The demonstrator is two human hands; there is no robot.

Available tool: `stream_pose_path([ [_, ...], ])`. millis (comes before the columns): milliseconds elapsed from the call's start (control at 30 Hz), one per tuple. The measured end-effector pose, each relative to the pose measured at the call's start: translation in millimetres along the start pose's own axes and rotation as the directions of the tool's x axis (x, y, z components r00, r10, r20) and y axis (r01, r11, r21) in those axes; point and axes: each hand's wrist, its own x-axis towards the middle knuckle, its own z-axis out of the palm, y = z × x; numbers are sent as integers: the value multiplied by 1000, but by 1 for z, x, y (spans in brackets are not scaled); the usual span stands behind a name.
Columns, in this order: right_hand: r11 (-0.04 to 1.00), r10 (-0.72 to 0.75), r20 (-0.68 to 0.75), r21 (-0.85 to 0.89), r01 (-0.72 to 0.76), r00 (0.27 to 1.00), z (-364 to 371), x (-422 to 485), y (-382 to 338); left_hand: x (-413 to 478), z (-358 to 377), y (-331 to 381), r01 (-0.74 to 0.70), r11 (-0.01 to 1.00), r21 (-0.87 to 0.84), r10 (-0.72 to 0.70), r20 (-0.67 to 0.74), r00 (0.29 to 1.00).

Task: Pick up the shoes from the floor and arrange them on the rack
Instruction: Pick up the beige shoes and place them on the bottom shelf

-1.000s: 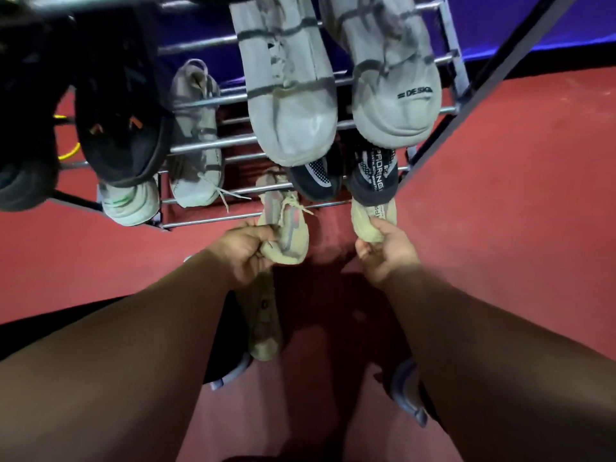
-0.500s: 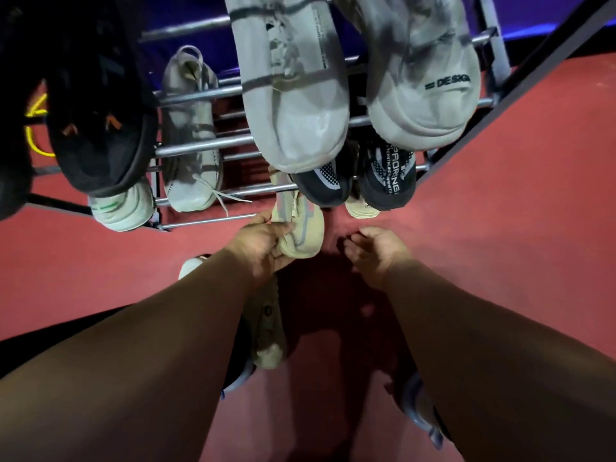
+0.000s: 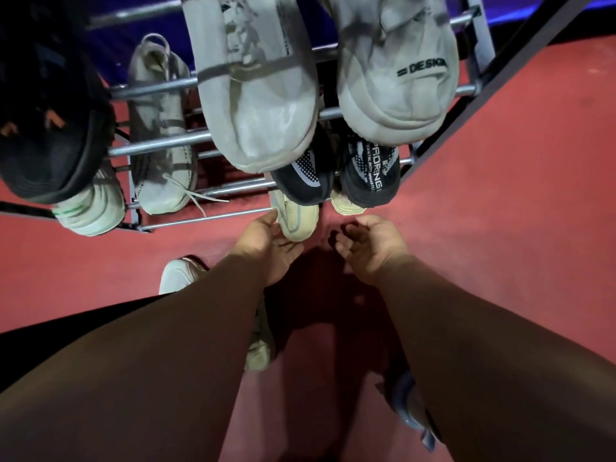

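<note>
Beige shoe [image 3: 295,218] on the rack's [image 3: 150,146] bottom tier, heel toward the left hand [image 3: 270,251]
Its long axis runs away from the person. The left hand, fingers relaxed, touches the heel; the right hand [image 3: 370,248] hangs apart and empty just beside. A white shoe [image 3: 180,275] lies on the floor [image 3: 500,261] left of the left forearm — likely next.

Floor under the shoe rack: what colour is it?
The floor is red, clearest in the head view.

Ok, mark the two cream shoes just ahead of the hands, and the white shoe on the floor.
Left cream shoe [image 3: 296,221]: head view, rounded near end.
Right cream shoe [image 3: 346,205]: head view, exposed tip.
White shoe [image 3: 179,276]: head view, upper.
</note>
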Motion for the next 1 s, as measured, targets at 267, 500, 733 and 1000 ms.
stream_pose_path([
  [267, 989, -66, 10, 131, 65, 998, 6, -6, -11, 10, 13, 1, -127, 984, -129, 120, -55, 991],
  [500, 989, -71, -21, 128, 73, 997, 8, -8, -12, 13, 18, 10, -143, 972, -186, 143, -13, 990],
  [733, 992, -88, -34, 92, 91, 996, 5, -9, -16, -3, 14, 7, -114, 993, -18, 113, -33, 993],
  [1000, 535, -224, -16, -838, 110, 974, 6, -46, 19, -67, -16, 18, -143, 415, 898, 277, 25, 961],
])
